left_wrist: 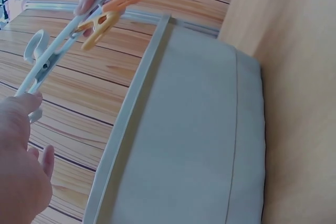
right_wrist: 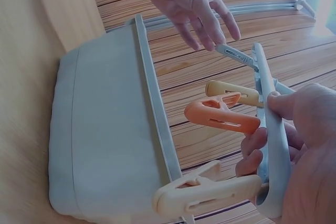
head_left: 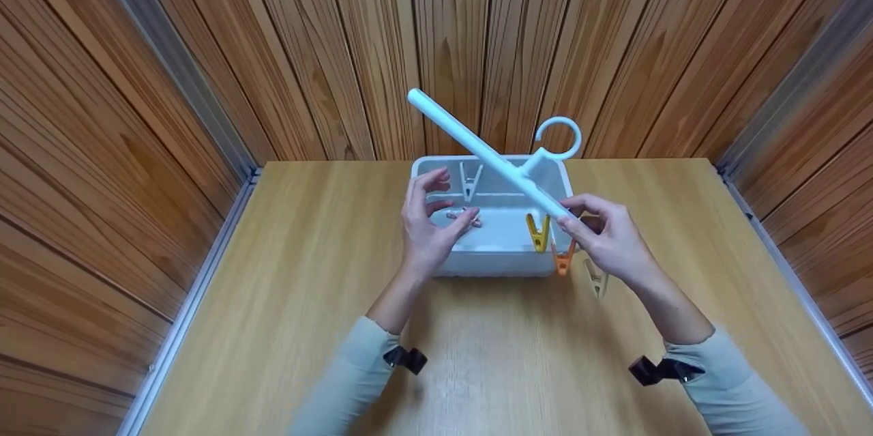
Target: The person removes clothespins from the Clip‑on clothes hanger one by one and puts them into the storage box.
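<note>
My right hand (head_left: 610, 238) grips one end of a pale blue hanger (head_left: 470, 139), which tilts up to the left above a white bin. The hanger's curved hook (head_left: 578, 139) points up and away. Clothespins hang along its bar: a grey clothespin (head_left: 469, 183), a yellow clothespin (head_left: 539, 235), an orange clothespin (head_left: 563, 260) and a beige clothespin (head_left: 597, 279) beyond my right hand. My left hand (head_left: 430, 228) is beside the grey clothespin with fingers and thumb spread apart. In the right wrist view, its fingertips (right_wrist: 219, 39) are at the clothespin's free end; whether they touch cannot be told.
The white bin (head_left: 494, 264) stands on the wooden table (head_left: 327, 252) beneath the hanger. Small pinkish clothespins (head_left: 475, 221) lie inside it, partly hidden by my left thumb. Wood-panelled walls (head_left: 368, 47) rise behind and at both sides, with metal rails along the table's edges.
</note>
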